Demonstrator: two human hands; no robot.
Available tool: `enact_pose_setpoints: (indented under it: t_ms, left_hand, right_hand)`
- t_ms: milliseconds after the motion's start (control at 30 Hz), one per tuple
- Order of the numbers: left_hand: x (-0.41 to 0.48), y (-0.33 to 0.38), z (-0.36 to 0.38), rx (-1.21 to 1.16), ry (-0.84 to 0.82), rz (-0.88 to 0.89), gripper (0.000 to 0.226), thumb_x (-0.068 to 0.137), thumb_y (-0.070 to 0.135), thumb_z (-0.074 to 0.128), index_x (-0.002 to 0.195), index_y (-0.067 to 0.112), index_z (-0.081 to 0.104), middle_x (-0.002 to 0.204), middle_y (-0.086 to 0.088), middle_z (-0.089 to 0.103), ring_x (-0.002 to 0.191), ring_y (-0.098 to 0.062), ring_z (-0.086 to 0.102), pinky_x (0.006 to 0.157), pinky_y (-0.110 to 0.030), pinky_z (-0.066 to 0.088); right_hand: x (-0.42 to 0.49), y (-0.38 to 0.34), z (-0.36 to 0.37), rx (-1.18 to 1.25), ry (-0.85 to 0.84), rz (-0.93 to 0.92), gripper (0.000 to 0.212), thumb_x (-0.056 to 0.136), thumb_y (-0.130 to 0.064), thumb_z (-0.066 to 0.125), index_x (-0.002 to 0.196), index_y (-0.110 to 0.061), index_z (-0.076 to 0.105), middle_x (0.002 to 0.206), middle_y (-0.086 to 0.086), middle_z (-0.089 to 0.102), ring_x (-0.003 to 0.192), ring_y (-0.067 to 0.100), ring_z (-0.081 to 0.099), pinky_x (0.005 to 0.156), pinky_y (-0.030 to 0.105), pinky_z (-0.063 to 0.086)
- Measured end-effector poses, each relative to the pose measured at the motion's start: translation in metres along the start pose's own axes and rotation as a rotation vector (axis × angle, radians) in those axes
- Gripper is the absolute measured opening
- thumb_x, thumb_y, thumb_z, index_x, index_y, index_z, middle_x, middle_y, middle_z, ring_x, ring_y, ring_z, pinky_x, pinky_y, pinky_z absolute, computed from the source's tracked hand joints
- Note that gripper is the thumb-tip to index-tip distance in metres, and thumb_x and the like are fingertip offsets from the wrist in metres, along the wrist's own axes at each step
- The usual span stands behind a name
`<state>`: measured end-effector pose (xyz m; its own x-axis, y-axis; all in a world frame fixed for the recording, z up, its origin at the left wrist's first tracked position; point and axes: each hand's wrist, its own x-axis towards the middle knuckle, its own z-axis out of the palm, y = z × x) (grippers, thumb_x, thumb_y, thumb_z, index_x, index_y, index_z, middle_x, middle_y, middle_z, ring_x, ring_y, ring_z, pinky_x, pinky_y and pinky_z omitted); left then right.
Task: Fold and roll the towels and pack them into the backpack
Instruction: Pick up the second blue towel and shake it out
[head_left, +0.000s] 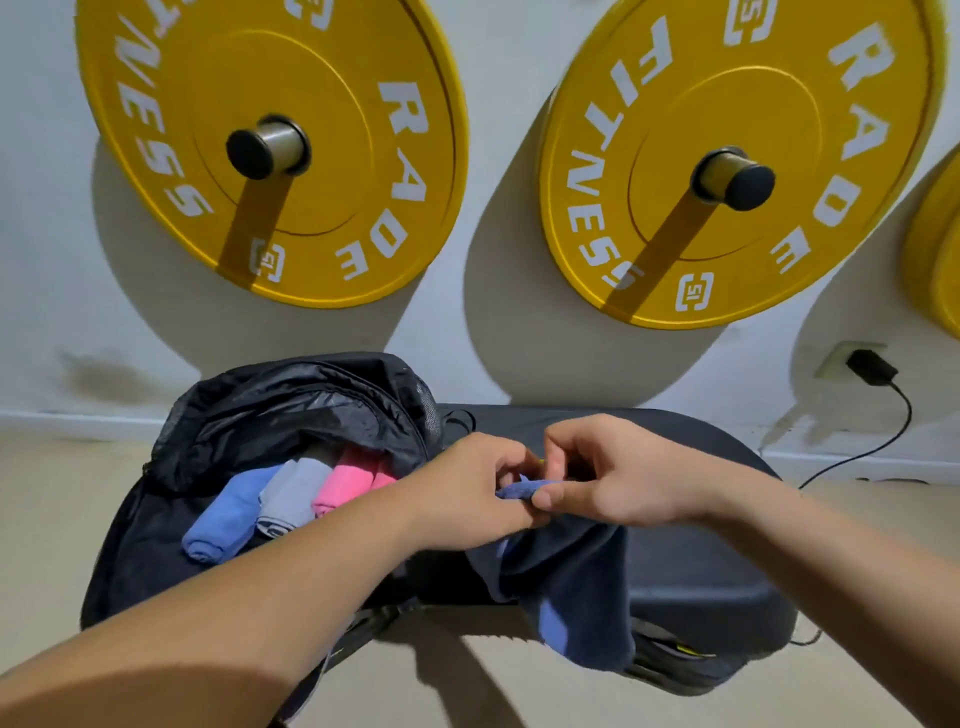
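Observation:
A black backpack (270, 415) lies open on the left end of a black padded bench (691, 561). Three rolled towels stick out of its mouth: a blue one (228, 514), a grey one (293, 496) and a pink one (345, 483). My left hand (478, 493) and my right hand (613, 467) meet above the bench. Both pinch the top edge of a dark blue towel (576, 587). The towel hangs down from my fingers over the bench's front edge, with a lighter blue patch near its lower end.
Two yellow weight plates (363, 156) (810, 130) hang on pegs on the white wall behind the bench. A black charger (870, 366) sits in a wall socket at the right, its cable trailing to the beige floor (52, 519).

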<state>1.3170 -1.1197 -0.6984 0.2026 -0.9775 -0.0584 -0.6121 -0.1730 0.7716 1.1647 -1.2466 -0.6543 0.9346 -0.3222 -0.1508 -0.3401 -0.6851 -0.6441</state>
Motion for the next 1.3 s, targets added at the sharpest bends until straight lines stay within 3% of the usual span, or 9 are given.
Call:
enact_pose_setpoints:
  t_ms: [100,200,333,467,633,800,900,1033,1300]
  left_hand:
    - [-0.01,0.006,-0.013,-0.018,-0.022,0.016,0.025,0.076,0.042,0.077,0.081,0.019,0.069,0.067,-0.002,0.061,0.06,-0.009,0.047,0.059,-0.031,0.041]
    - [-0.022,0.017,-0.024,-0.034,-0.084,0.01,0.024,0.072,0.042,0.081,0.083,0.021,0.073,0.079,-0.002,0.072,0.065,-0.006,0.058,0.063,-0.035,0.051]
    - [-0.033,0.029,-0.032,-0.093,-0.086,0.06,0.023,0.072,0.039,0.085,0.084,0.023,0.074,0.068,0.004,0.067,0.061,-0.005,0.055,0.06,-0.027,0.042]
    - [-0.042,0.036,-0.045,-0.224,-0.058,0.056,0.027,0.071,0.036,0.088,0.089,0.022,0.074,0.075,-0.004,0.073,0.067,-0.01,0.06,0.067,-0.031,0.045]
    - [-0.041,0.031,-0.055,-0.283,-0.061,0.017,0.018,0.082,0.029,0.083,0.093,0.016,0.076,0.078,-0.005,0.077,0.071,-0.011,0.067,0.07,-0.028,0.053]
    - [-0.04,0.002,-0.042,-0.167,-0.088,-0.075,0.018,0.075,0.032,0.083,0.089,0.022,0.075,0.081,-0.006,0.077,0.066,-0.01,0.062,0.065,-0.029,0.048]
    - [-0.037,-0.013,-0.043,0.047,-0.153,-0.096,0.019,0.074,0.036,0.083,0.083,0.022,0.073,0.065,0.008,0.066,0.058,-0.004,0.053,0.058,-0.025,0.042]
    - [-0.031,-0.031,-0.05,0.194,-0.157,-0.147,0.028,0.072,0.044,0.082,0.078,0.02,0.069,0.059,0.01,0.058,0.052,-0.004,0.048,0.053,-0.024,0.038]
    - [-0.014,-0.051,-0.064,0.152,0.034,-0.284,0.057,0.061,0.053,0.091,0.055,0.017,0.047,0.047,0.011,0.039,0.046,-0.009,0.034,0.049,-0.026,0.025]
  right_hand:
    - [-0.011,-0.024,-0.013,-0.245,-0.041,0.055,0.027,0.084,-0.039,0.074,0.074,-0.023,0.056,0.065,-0.006,0.058,0.06,0.01,0.05,0.057,0.028,0.041]
    - [-0.03,-0.038,-0.02,-0.169,-0.075,0.103,0.029,0.081,-0.035,0.08,0.071,-0.021,0.057,0.06,-0.008,0.057,0.056,0.006,0.049,0.055,0.025,0.04]
    - [-0.053,-0.043,-0.029,0.021,0.128,0.106,0.036,0.072,-0.027,0.091,0.068,-0.012,0.058,0.054,-0.009,0.054,0.054,0.007,0.046,0.053,0.026,0.036]
    - [-0.068,-0.044,-0.036,0.222,0.41,0.046,0.035,0.079,-0.042,0.084,0.077,-0.013,0.063,0.062,-0.006,0.061,0.061,0.01,0.051,0.059,0.024,0.04]
    - [-0.075,-0.028,-0.043,-0.091,0.406,0.186,0.024,0.093,-0.043,0.068,0.077,-0.025,0.071,0.073,-0.006,0.072,0.074,0.012,0.068,0.072,0.032,0.056]
    - [-0.065,0.007,-0.015,-0.112,0.55,0.251,0.025,0.095,-0.037,0.064,0.076,-0.021,0.064,0.064,-0.004,0.064,0.061,0.011,0.06,0.061,0.032,0.05]
    - [-0.06,0.029,-0.007,-0.17,0.591,0.3,0.02,0.098,-0.033,0.06,0.081,-0.022,0.059,0.069,-0.005,0.062,0.067,0.01,0.059,0.061,0.032,0.044]
    - [-0.055,0.066,-0.006,-0.158,0.611,0.447,0.018,0.101,-0.031,0.053,0.087,-0.019,0.056,0.074,-0.004,0.062,0.072,0.012,0.059,0.063,0.033,0.046]
    - [-0.056,0.127,0.009,-0.031,0.637,0.804,0.028,0.104,-0.031,0.048,0.089,-0.008,0.055,0.074,0.009,0.063,0.064,0.019,0.057,0.053,0.029,0.037]
